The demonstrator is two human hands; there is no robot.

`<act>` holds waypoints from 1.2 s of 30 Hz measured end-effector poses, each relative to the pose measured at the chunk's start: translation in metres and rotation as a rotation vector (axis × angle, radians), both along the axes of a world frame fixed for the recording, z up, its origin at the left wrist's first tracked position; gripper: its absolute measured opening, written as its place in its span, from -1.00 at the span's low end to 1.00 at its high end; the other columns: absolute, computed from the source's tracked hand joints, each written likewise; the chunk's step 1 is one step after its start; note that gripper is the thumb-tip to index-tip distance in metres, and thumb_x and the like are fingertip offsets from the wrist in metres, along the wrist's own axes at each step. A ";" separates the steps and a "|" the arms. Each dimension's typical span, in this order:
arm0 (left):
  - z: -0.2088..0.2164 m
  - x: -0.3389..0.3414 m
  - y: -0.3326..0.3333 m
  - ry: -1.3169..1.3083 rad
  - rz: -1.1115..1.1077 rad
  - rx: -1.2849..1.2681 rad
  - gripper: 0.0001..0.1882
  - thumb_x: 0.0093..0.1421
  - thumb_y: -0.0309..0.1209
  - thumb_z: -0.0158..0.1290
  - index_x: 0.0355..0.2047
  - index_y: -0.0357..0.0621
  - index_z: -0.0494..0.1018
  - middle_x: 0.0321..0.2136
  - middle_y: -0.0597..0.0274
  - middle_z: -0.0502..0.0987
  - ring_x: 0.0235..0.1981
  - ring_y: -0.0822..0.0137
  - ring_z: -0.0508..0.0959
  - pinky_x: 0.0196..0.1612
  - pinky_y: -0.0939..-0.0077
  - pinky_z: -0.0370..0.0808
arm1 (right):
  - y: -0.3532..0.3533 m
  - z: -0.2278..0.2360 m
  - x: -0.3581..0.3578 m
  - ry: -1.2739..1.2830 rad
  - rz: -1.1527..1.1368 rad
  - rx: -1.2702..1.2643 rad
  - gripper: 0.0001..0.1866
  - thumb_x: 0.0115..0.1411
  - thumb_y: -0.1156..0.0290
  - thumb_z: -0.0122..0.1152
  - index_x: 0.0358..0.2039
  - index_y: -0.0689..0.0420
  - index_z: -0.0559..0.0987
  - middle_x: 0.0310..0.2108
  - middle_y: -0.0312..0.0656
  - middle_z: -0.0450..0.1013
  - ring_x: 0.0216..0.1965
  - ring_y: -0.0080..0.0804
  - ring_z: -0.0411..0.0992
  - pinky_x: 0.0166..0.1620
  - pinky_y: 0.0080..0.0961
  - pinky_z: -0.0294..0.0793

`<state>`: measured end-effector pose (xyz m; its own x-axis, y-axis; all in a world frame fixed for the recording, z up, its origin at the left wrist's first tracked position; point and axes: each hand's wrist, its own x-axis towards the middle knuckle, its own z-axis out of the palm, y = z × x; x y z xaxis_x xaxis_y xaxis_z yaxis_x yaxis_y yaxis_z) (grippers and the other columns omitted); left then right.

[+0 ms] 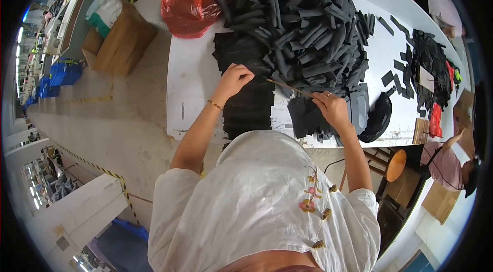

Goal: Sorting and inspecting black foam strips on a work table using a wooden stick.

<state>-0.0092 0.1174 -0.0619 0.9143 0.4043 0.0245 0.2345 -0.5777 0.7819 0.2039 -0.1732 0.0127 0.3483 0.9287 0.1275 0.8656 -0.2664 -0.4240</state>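
Note:
My right hand [331, 108], with a ring on one finger, grips a thin brown stick [290, 87] that points left toward the black layered pieces. Fingers curled together, my left hand [236, 81] rests over a long band of overlapping black flat pieces [247, 113]; whatever it pinches, if anything, is too small to see. The band runs from the table's near edge up to a large heap of folded dark grey strips [313, 31]. Below my right hand lie more flat black pieces [307, 118].
The white table [192, 82] holds a red plastic bag [190, 2] at far left and a black bundle [378, 118] at right. Scattered black pieces [403, 72] lie farther right. A cardboard box [123, 41] stands left of the table. Another person [446, 167] sits at right near a stool [396, 165].

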 end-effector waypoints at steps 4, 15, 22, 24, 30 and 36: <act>0.026 0.011 -0.010 0.010 -0.021 0.006 -0.84 0.13 -0.35 0.12 -0.35 -0.15 0.58 -0.34 0.28 0.56 -0.20 0.21 0.43 -0.08 0.38 0.39 | 0.025 -0.005 -0.008 -0.054 0.091 0.041 -0.82 0.06 0.35 0.25 -0.29 0.05 0.61 -0.53 -0.18 0.47 -0.47 -0.20 0.49 -0.43 -0.33 0.46; 0.062 0.003 -0.053 -0.664 0.670 -0.797 -0.49 0.10 -0.27 0.20 0.02 -0.22 0.38 -0.17 0.10 0.50 0.02 0.13 0.43 0.05 0.19 0.37 | 0.065 -0.038 -0.085 1.011 -0.084 -0.008 -0.72 0.21 0.47 0.14 -0.08 0.30 0.49 -0.57 -0.23 0.43 -0.55 -0.60 0.40 -0.46 -0.57 0.39; 0.043 0.019 -0.088 -0.671 0.741 -1.646 -0.72 0.23 -0.30 0.10 -0.21 -0.30 0.48 -0.45 0.10 0.56 -0.32 0.18 0.60 -0.15 0.34 0.53 | 0.098 -0.041 -0.122 0.617 -0.165 0.272 -0.83 0.18 0.51 0.09 -0.22 0.28 0.49 -0.43 0.18 0.47 -0.41 0.21 0.46 -0.43 -0.16 0.42; 0.040 0.020 -0.078 -0.701 0.786 -1.555 -0.72 0.19 -0.28 0.14 -0.29 -0.29 0.50 -0.49 0.11 0.54 -0.45 0.22 0.59 -0.31 0.38 0.56 | 0.090 -0.040 -0.127 0.511 -0.155 0.204 -0.90 0.19 0.48 0.11 -0.31 0.23 0.50 -0.49 0.16 0.47 -0.42 0.15 0.47 -0.43 -0.15 0.43; 0.057 0.008 -0.031 -0.642 1.085 -1.271 -0.85 0.13 -0.33 0.19 -0.48 -0.08 0.48 -0.78 0.53 0.16 -0.81 0.65 0.08 -0.77 0.67 -0.08 | 0.010 -0.021 -0.125 0.697 -0.070 -0.076 -0.83 0.20 0.39 0.14 -0.40 0.26 0.51 -0.54 0.11 0.46 -0.47 0.10 0.46 -0.42 -0.23 0.43; 0.063 0.016 -0.010 -0.860 0.936 -1.303 -0.72 0.28 -0.15 0.03 -0.38 -0.11 0.42 -0.81 0.50 0.11 -0.83 0.63 0.03 -0.76 0.66 -0.04 | -0.029 0.017 -0.102 0.727 0.005 -0.062 -0.81 0.16 0.35 0.23 -0.34 0.22 0.53 -0.61 -0.01 0.45 -0.60 -0.13 0.43 -0.47 -0.36 0.40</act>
<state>0.0068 0.1078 0.0009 0.3052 0.8636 -0.4014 -0.5805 0.5029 0.6404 0.1015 -0.2020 0.0297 0.3207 0.9285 -0.1870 0.3721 -0.3051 -0.8766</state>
